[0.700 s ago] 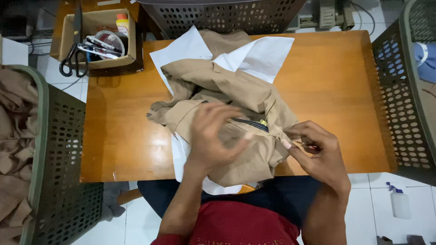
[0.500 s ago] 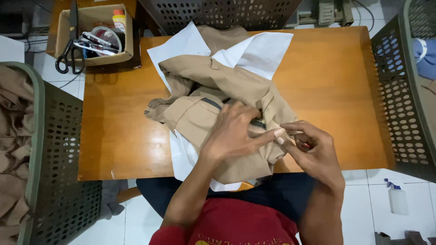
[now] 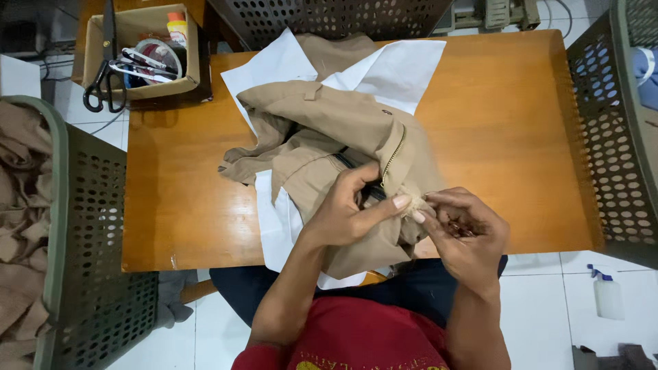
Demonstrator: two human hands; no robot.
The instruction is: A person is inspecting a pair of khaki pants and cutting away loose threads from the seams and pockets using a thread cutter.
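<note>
Centre frame, both hands pinch the beige trousers (image 3: pixel 329 137) on the desk (image 3: pixel 493 116): left hand (image 3: pixel 353 209) and right hand (image 3: pixel 466 229) grasping fabric beside the zipper (image 3: pixel 392 156).

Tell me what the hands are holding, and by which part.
Both the left hand and right hand pinch the tan garment at its zipper end.
</note>
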